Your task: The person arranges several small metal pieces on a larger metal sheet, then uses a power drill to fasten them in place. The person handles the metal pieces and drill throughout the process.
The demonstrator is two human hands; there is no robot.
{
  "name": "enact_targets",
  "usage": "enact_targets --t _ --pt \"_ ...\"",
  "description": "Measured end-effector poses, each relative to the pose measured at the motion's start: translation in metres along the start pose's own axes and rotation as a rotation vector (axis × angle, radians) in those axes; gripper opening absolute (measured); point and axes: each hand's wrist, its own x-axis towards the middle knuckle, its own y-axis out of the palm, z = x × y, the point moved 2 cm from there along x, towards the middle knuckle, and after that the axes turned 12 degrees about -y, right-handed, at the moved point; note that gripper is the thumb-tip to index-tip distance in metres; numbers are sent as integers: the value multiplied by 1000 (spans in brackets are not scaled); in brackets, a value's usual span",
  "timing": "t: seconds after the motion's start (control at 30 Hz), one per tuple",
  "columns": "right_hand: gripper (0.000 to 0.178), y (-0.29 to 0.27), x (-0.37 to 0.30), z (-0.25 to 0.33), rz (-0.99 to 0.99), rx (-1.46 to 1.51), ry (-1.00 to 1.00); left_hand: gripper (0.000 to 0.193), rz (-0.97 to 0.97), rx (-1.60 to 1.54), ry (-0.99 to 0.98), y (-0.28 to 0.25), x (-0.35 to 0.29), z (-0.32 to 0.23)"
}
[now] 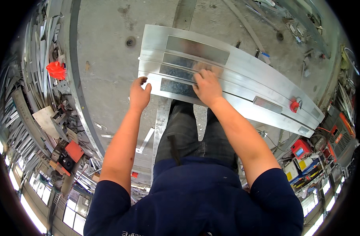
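A long silver metal panel (250,84) lies in front of me, its left end wide and its right end narrower. Lengthwise ridges run along it, and several smooth rectangular patches (195,49) show on its left half. My right hand (208,87) rests on the panel beside these patches, fingers bent and thumb apart, with nothing visible in it. Just off the panel's left end hovers my left hand (139,94), its thumb and curled fingers apart around bare air. A small red round device (294,106) sits near the panel's right end.
Long metal strips (40,51) are heaped at the left, behind a steel beam (74,78). A red plastic bag (56,70) lies among them. On the right are a red machine (301,148) and a grey-orange unit (339,135). Loose bars (248,29) lie on the floor beyond.
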Motion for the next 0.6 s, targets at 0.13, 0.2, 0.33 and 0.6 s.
enact_targets --t 0.13,0.2,0.33,0.6 --pt "24 -10 -52 -28 -106 299 560 36 40 -11 103 12 23 -23" --pt "26 7 -80 -52 -178 436 777 36 58 26 137 23 29 -32" --pt "29 26 -85 -56 -321 693 990 36 94 108 137 37 34 -40" --pt "28 28 -76 -52 -417 804 1191 36 186 55 67 39 37 -31"
